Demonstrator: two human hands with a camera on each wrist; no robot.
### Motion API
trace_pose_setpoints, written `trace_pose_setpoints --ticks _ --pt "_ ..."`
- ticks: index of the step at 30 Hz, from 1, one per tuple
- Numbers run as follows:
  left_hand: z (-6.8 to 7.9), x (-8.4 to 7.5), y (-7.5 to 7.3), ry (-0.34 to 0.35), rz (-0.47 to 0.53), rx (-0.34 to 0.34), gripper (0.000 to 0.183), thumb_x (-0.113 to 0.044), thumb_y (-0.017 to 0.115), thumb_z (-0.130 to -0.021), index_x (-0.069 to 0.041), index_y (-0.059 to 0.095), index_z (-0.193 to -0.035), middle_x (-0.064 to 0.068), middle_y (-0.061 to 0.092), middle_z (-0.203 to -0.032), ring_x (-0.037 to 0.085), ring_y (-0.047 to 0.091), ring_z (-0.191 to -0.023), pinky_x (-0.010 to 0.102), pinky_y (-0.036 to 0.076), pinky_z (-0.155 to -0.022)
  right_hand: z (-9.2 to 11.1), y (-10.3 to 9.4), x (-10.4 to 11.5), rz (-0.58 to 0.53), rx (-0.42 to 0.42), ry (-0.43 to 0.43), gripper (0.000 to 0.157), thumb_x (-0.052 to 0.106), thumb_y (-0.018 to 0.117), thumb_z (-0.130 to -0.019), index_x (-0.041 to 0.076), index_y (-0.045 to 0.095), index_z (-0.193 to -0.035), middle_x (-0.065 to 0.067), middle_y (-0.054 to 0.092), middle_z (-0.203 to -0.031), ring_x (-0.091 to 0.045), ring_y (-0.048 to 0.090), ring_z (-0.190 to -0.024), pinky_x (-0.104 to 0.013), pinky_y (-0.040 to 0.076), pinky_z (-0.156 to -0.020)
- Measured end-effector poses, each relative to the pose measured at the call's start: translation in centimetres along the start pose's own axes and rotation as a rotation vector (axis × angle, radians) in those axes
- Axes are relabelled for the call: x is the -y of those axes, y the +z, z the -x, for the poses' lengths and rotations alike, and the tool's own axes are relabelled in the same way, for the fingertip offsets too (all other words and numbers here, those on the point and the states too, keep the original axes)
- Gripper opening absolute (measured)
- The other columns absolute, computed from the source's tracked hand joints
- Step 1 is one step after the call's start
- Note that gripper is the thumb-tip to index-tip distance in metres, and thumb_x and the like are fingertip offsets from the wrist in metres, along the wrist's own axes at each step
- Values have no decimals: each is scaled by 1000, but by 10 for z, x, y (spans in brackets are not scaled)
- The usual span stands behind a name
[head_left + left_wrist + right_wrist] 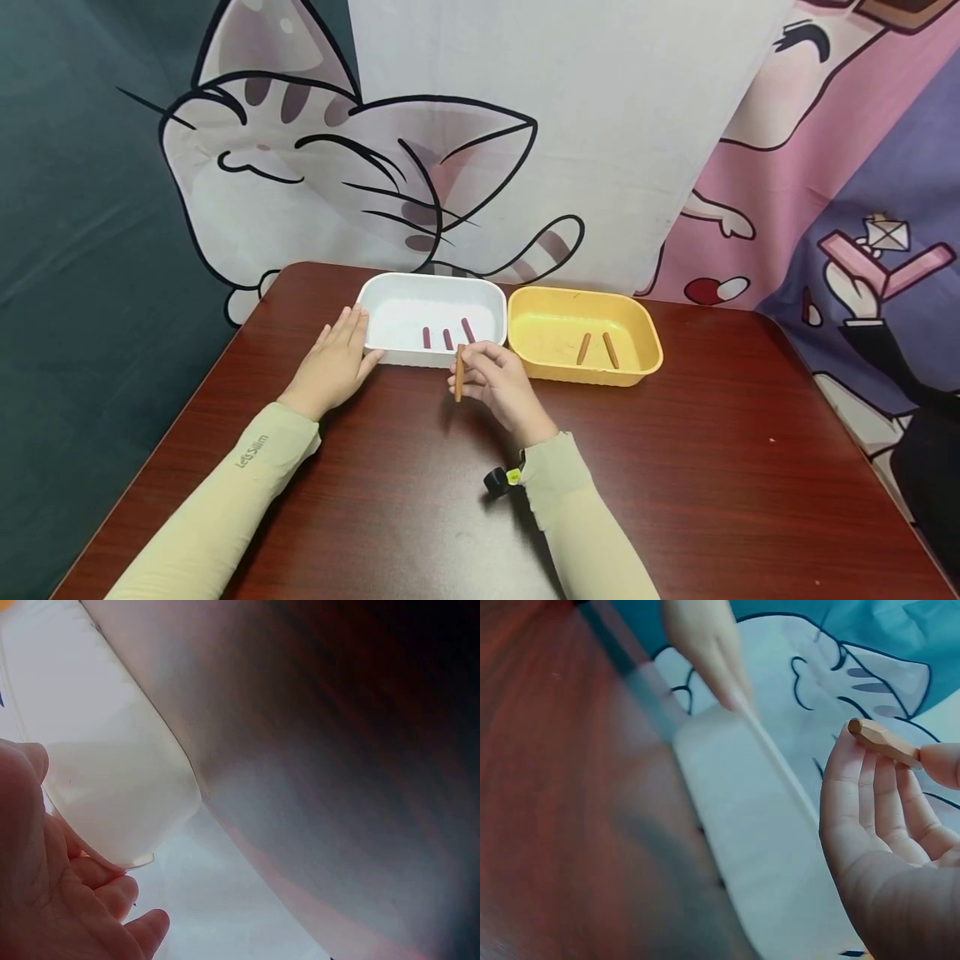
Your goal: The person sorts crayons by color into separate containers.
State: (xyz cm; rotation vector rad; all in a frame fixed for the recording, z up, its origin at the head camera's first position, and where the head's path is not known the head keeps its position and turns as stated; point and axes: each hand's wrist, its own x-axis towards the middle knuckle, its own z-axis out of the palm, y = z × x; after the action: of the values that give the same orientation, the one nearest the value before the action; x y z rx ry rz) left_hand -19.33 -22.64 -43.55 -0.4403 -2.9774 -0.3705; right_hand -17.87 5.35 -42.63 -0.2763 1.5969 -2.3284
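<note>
My right hand [498,387] pinches a short orange-brown six-sided stick [885,742] between thumb and fingertips. In the head view this stick stands upright before the front wall of a white plastic tray [420,357], overlapping its rim. Three dark reddish sticks [447,339] lie inside that tray. With fingers stretched out, my left hand [330,367] rests on the tray's left end, thumb at the front left corner. The left wrist view shows the fingertips right at the rim. To the right, a yellow tray [585,375] holds two orange-brown sticks [611,350].
Both trays stand side by side near the back of the brown wooden table [675,483]. Behind the table hangs a cloth [600,125] printed with cartoon animals. A dark shape [930,467] shows beyond the table's right edge.
</note>
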Motion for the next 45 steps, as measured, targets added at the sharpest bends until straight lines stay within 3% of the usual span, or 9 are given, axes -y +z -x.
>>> trace_pose_setpoints --ticks 8,16,23,36,45 --pt "0 0 0 0 0 3 71 -36 48 -108 13 26 -154 29 21 -163 42 15 -153 61 18 -120 3 -18 20 38 -38 -45 11 11 57 -103 6 66 -98 -17 67 -89 -25 68 -75 -33 61 -71" --pt "0 0 -1 -1 -6 9 71 -36 47 -108 13 25 -154 29 21 -163 42 14 -153 61 18 -120 5 -39 44 104 -146 -45 12 14 60 -102 3 65 -103 -18 65 -94 -28 69 -80 -33 60 -73" --pt "0 0 -2 -1 0 10 71 -36 48 -108 13 24 -155 29 20 -163 41 13 -153 61 17 -120 3 -59 61 175 -264 -49 13 19 63 -101 6 65 -101 -6 66 -90 -18 68 -77 -30 61 -73" --pt "-1 1 1 -4 -11 15 71 -37 47 -108 12 24 -155 28 21 -163 41 13 -154 60 17 -120 -20 -101 67 363 -358 -49 28 14 59 -101 -10 60 -114 -5 65 -91 -15 70 -74 -28 61 -72" --pt "0 0 0 -11 -6 23 72 -37 47 -108 12 24 -155 28 20 -164 40 12 -154 60 17 -121 -34 -117 66 521 -362 28 25 15 58 -101 -9 61 -107 -8 66 -88 -14 68 -68 -28 61 -67"
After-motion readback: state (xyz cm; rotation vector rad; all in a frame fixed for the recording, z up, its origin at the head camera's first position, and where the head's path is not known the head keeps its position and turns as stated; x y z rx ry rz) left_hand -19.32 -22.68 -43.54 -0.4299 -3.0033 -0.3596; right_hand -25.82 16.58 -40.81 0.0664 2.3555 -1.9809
